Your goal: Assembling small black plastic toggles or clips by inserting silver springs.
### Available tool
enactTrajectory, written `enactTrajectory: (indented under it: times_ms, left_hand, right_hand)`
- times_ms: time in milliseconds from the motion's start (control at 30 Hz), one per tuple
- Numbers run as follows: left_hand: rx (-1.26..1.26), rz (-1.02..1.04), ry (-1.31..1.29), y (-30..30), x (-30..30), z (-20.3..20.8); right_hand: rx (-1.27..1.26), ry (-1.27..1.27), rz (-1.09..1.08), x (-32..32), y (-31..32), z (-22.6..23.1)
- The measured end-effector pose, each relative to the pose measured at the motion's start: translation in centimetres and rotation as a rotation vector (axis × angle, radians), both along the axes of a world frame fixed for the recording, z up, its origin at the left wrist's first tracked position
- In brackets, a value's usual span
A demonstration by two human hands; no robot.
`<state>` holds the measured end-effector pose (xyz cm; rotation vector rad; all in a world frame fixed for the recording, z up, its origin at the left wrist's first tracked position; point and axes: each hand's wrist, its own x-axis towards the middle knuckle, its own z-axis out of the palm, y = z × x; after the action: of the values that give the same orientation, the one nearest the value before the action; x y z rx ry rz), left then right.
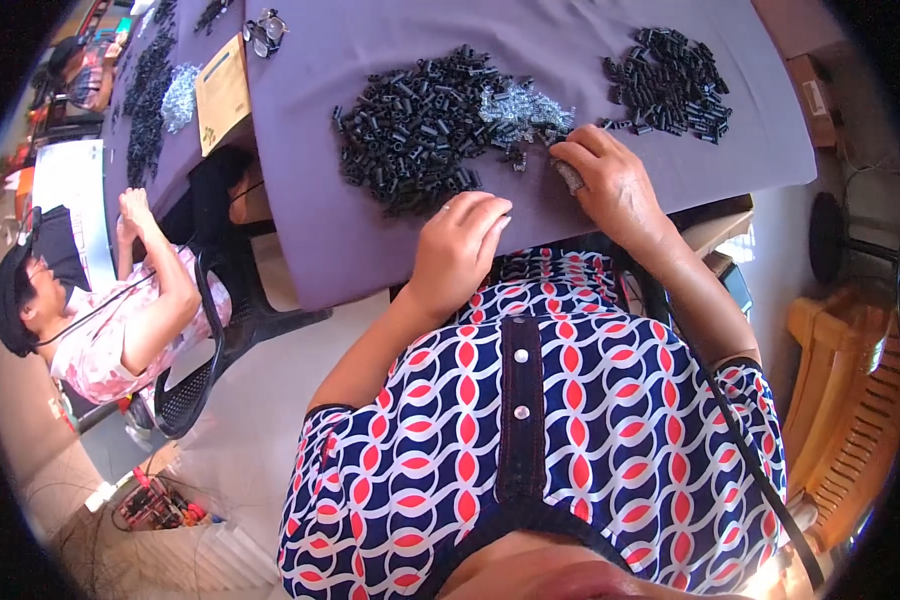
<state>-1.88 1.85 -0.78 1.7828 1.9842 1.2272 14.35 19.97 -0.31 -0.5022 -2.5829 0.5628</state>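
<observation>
A large pile of small black tube-shaped pieces (400, 130) lies on the cloth-covered table in front of me. At its right side is a heap of small clear pieces (525, 110). My left hand (460, 245) is closed at the near edge of the black pile, its fingertips pressed together; anything in them is too small to make out. My right hand (610, 185) is bent down beside the clear heap, fingers drawn together close to a few black pieces. A greyish band wraps one of its digits. What those fingertips hold, if anything, is hidden.
A second pile of black pieces (670, 85) lies at the far right of the purple-grey tablecloth (300, 220). At left, a co-worker (120, 310) sits on a black chair (195, 350) by another table with similar heaps and a brown cardboard piece (223, 95). A wooden chair (855, 390) stands right.
</observation>
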Motion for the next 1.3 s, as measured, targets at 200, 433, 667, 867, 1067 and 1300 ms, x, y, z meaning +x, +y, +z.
enactTrajectory:
  times_ms: [200,433,667,867,1067,1300]
  left_hand:
    - [-0.002,-0.002,0.075,-0.1,-0.1,0.0]
    - [0.026,-0.006,0.182,1.3,-0.3,0.3]
    - [-0.004,0.025,0.369,2.7,-1.0,-0.4]
    - [0.024,0.085,0.407,4.4,-1.0,-0.3]
    - [-0.049,0.087,0.465,4.8,-1.6,0.1]
    - [-0.016,0.108,0.467,4.3,-2.2,0.0]
  right_hand:
    - [-0.221,0.053,0.039,-0.5,-0.3,0.7]
    - [-0.375,0.066,-0.007,0.3,-0.4,0.7]
    - [-0.298,0.043,-0.005,0.7,-0.4,0.8]
    - [-0.105,0.029,0.053,0.1,-0.6,-0.2]
    - [-0.05,0.0,0.113,0.6,-0.1,-0.2]
    - [-0.056,0.042,0.04,0.8,-0.2,-0.1]
